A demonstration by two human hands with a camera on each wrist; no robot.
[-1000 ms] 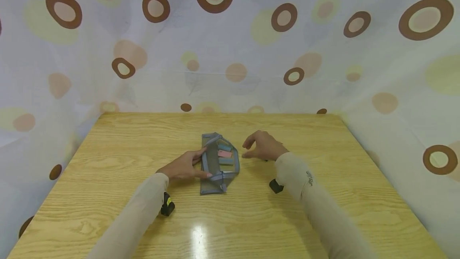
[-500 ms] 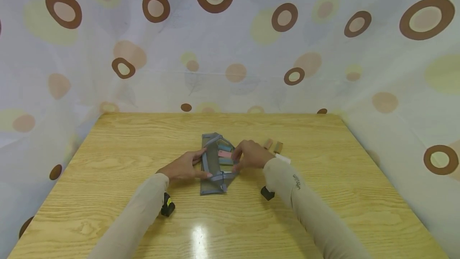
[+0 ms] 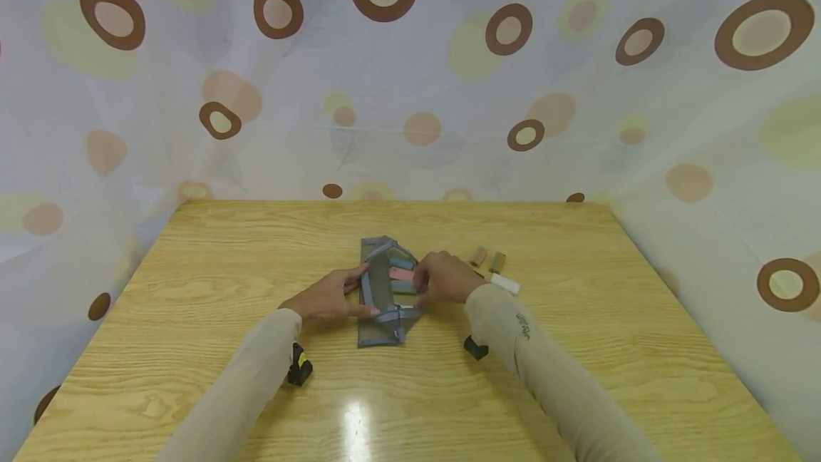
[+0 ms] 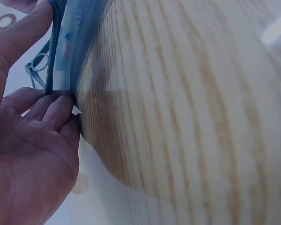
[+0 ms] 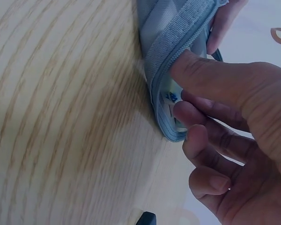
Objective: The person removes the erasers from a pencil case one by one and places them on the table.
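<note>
A grey mesh zip pouch (image 3: pixel 380 287) lies on the table, its zipped mouth open toward the right. Small blocks show in that mouth, among them a pink block (image 3: pixel 402 274) and a blue-green block (image 3: pixel 403 288). My left hand (image 3: pixel 328 296) holds the pouch by its left side, thumb on top and fingers at the edge. At the mouth is my right hand (image 3: pixel 445 278), fingers bent; in the right wrist view its thumb touches the zipper edge (image 5: pixel 180 49). A pale piece with a blue mark (image 5: pixel 171 97) shows near the fingertips. Whether they grip it is unclear.
Right of the pouch, beyond my right hand, lie a white block (image 3: pixel 504 284), a brownish block (image 3: pixel 497 262) and a reddish-brown block (image 3: pixel 479 257). They rest on the wooden table (image 3: pixel 256 234). A patterned curtain (image 3: pixel 410 91) surrounds the table's back and sides.
My right hand has moved left and slightly down to the pouch's mouth, uncovering the loose blocks behind it. Its thumb and fingers were apart and held nothing before. The left hand and pouch stay put.
</note>
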